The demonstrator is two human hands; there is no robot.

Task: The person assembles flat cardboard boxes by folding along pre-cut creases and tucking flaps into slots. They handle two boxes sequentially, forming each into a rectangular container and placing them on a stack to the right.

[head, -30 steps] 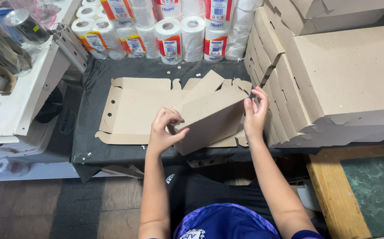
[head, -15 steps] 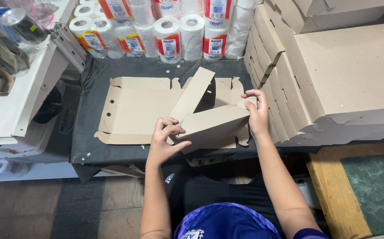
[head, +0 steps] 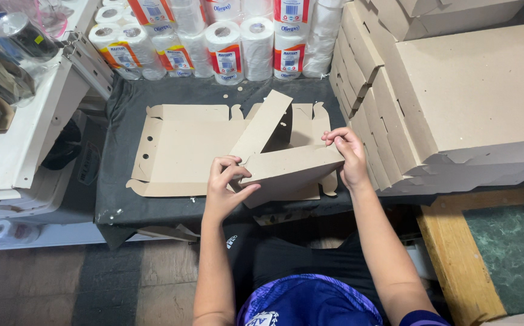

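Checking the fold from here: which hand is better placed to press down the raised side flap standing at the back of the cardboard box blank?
Probably the left hand: it grips the folded front panel's corner right where the raised side flap begins. The right hand pinches the far end.

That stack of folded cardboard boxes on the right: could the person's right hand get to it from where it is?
Probably yes. The right hand holds the flap of the flat cardboard blank right beside the stack of folded boxes, with nothing between them.
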